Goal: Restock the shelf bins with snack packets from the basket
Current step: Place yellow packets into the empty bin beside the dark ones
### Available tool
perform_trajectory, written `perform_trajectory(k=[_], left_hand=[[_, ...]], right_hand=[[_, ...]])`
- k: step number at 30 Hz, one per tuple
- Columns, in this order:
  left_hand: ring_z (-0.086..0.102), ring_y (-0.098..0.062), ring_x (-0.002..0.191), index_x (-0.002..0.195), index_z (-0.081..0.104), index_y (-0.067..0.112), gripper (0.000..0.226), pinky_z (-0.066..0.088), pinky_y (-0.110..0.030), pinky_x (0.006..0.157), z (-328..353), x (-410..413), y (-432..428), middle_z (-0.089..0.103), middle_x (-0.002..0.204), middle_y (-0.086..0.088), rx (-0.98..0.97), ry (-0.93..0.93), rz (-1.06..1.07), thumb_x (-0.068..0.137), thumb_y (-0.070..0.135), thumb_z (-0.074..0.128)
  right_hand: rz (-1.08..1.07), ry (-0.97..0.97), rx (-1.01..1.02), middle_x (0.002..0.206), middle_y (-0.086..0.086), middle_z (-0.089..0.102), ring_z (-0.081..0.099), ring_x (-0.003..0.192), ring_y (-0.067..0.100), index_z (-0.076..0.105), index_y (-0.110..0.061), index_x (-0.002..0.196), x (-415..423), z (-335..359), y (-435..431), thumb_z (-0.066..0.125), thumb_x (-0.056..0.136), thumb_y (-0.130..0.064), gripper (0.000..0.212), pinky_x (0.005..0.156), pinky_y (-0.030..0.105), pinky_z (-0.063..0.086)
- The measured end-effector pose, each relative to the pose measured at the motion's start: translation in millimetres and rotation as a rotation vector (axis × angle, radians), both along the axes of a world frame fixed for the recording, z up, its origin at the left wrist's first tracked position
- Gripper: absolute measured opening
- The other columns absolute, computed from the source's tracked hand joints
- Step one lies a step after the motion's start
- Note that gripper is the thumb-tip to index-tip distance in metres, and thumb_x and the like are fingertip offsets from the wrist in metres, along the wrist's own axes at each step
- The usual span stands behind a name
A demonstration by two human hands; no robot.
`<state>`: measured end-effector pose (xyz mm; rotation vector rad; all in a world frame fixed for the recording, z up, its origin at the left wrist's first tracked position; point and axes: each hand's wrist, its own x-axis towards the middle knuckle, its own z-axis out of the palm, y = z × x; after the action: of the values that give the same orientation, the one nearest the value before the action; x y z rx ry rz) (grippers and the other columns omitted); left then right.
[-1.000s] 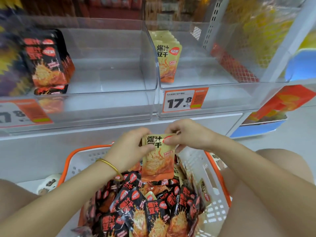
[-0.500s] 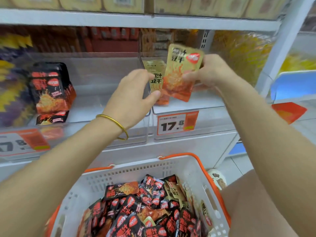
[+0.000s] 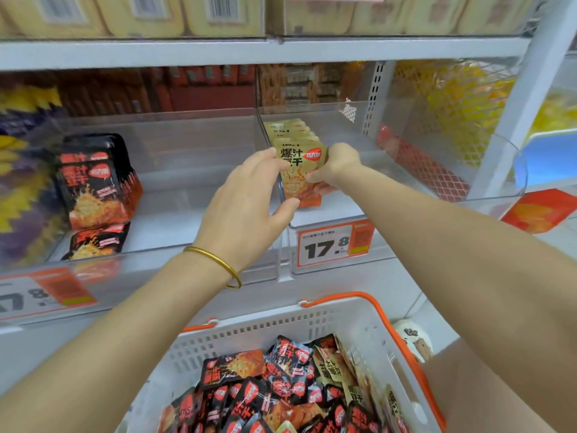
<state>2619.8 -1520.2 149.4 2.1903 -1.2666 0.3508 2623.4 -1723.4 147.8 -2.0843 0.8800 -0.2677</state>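
Observation:
A tan snack packet (image 3: pixel 299 165) stands upright at the front of a row of like packets (image 3: pixel 285 128) inside the right clear bin (image 3: pixel 437 170). My right hand (image 3: pixel 335 170) grips the packet's right edge. My left hand (image 3: pixel 246 201) holds its left side, thumb under the bottom corner, reaching over the wall between the bins. The left clear bin (image 3: pixel 187 170) holds a stack of black packets (image 3: pixel 93 182) at its left end. Below, the white basket (image 3: pixel 281 329) with orange handles is full of black and tan packets (image 3: pixel 281 389).
Orange price tags (image 3: pixel 335 243) marked 17.8 hang on the bin fronts. A shelf board (image 3: pixel 249 51) with boxed goods runs overhead. A white upright post (image 3: pixel 524 98) stands at the right, with a blue bin (image 3: pixel 549 157) beyond it. My knees flank the basket.
Both hands lifted the tan packet from above the basket up into the right bin and set it upright against the row. The camera tilted upward.

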Motion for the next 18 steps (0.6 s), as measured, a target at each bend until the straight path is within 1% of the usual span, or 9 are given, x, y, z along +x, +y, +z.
perform_trajectory(k=[2,5,7,9,12,13,15,16,18], left_hand=[[0.033,-0.02,0.137,0.129,0.051,0.014,0.051,0.029,-0.036,0.111,-0.4,-0.4,0.0,0.039,0.147,-0.006,-0.011,0.011,-0.004,0.083,0.036,0.057],[0.029,-0.017,0.139,0.131,0.048,0.016,0.048,0.028,-0.036,0.112,-2.2,-0.9,0.2,0.035,0.149,-0.003,-0.024,0.01,-0.002,0.087,0.028,0.062],[0.028,-0.017,0.139,0.132,0.048,0.016,0.049,0.028,-0.037,0.113,-2.1,-1.5,0.7,0.034,0.15,-0.002,-0.022,0.012,-0.002,0.087,0.028,0.061],[0.028,-0.017,0.139,0.132,0.048,0.016,0.049,0.028,-0.037,0.113,-1.3,-2.0,1.0,0.034,0.15,-0.002,-0.023,0.016,-0.001,0.087,0.028,0.061],[0.027,-0.016,0.14,0.133,0.046,0.017,0.049,0.026,-0.035,0.113,-1.5,-1.7,1.3,0.033,0.151,-0.001,-0.021,0.018,0.004,0.087,0.029,0.06],[0.026,-0.016,0.14,0.134,0.046,0.017,0.05,0.025,-0.034,0.113,-1.5,-1.7,1.4,0.032,0.151,-0.001,-0.021,0.015,0.002,0.087,0.029,0.06],[0.025,-0.015,0.14,0.134,0.045,0.018,0.049,0.024,-0.032,0.112,-1.2,-2.3,1.7,0.031,0.151,0.0,-0.018,0.012,-0.003,0.088,0.029,0.059],[0.025,-0.015,0.14,0.135,0.045,0.018,0.049,0.023,-0.031,0.112,-1.2,-2.5,1.8,0.03,0.152,0.0,-0.014,0.014,-0.003,0.089,0.029,0.059],[0.024,-0.016,0.141,0.136,0.044,0.018,0.05,0.023,-0.031,0.112,-0.6,-3.1,1.6,0.029,0.152,0.0,-0.006,0.017,0.007,0.09,0.029,0.058]], right_hand=[[0.024,0.026,-0.042,0.09,0.016,0.071,0.071,0.074,0.026,0.063,0.001,0.103,2.8,-0.9,3.0,0.077,0.078,-0.011,0.031,0.066,0.035,0.06],[0.042,0.072,-0.055,0.091,0.015,0.071,0.067,0.062,0.019,0.063,-0.001,0.102,3.5,-3.0,4.3,0.075,0.079,-0.014,0.029,0.057,0.026,0.058],[0.03,0.056,-0.026,0.091,0.015,0.07,0.064,0.058,0.017,0.062,0.0,0.103,4.1,-4.3,2.8,0.076,0.079,-0.014,0.031,0.052,0.025,0.056],[0.024,0.043,-0.004,0.092,0.015,0.069,0.065,0.06,0.019,0.061,0.0,0.102,3.6,-4.8,2.0,0.076,0.078,-0.013,0.031,0.056,0.029,0.058],[0.021,0.037,-0.011,0.096,0.016,0.069,0.07,0.078,0.026,0.059,-0.002,0.092,1.0,-3.7,2.6,0.078,0.077,-0.015,0.028,0.072,0.037,0.059],[0.017,0.032,-0.012,0.096,0.015,0.069,0.07,0.08,0.027,0.055,-0.004,0.084,0.1,-3.1,2.4,0.078,0.077,-0.014,0.026,0.074,0.038,0.059],[0.006,0.019,-0.001,0.09,0.014,0.066,0.069,0.078,0.027,0.047,-0.008,0.074,-2.5,-0.5,3.0,0.077,0.078,-0.013,0.03,0.071,0.037,0.059],[0.0,0.009,0.003,0.086,0.013,0.064,0.067,0.077,0.027,0.045,-0.008,0.073,-3.8,1.4,3.8,0.076,0.078,-0.012,0.032,0.071,0.037,0.059],[-0.019,-0.021,0.003,0.077,0.01,0.059,0.067,0.077,0.028,0.044,-0.007,0.08,-10.4,9.1,5.7,0.077,0.077,-0.012,0.034,0.074,0.04,0.059]])
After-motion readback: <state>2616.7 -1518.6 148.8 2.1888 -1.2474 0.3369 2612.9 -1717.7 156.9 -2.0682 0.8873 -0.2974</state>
